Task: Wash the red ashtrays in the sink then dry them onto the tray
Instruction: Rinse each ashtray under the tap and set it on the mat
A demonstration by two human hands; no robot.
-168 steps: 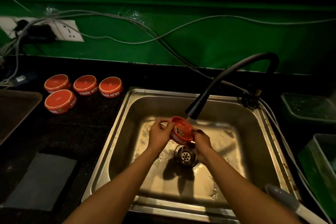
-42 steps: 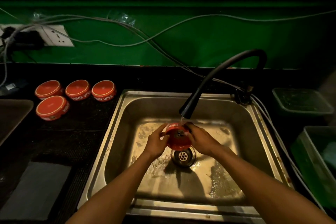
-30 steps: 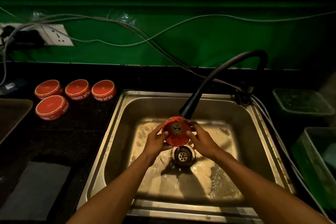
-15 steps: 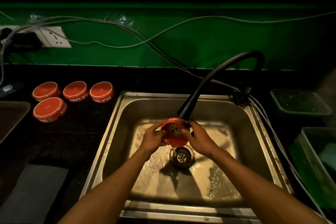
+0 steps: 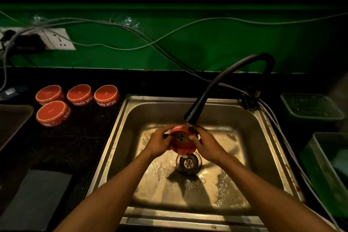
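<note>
Now the ashtray [image 5: 182, 142] is gripped between left hand [image 5: 159, 143] and right hand [image 5: 207, 146], tilted under the faucet [image 5: 192, 117].

red ashtray [image 5: 183, 142], black faucet [image 5: 222, 84], green wall [image 5: 188, 39]

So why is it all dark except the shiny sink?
Head view: light falls mostly into the sink, its wet metal floor glaring yellow; both hands and the ashtray cast dark shadows around the drain; the counter lies dim; the wide lens bends the green wall.
</note>
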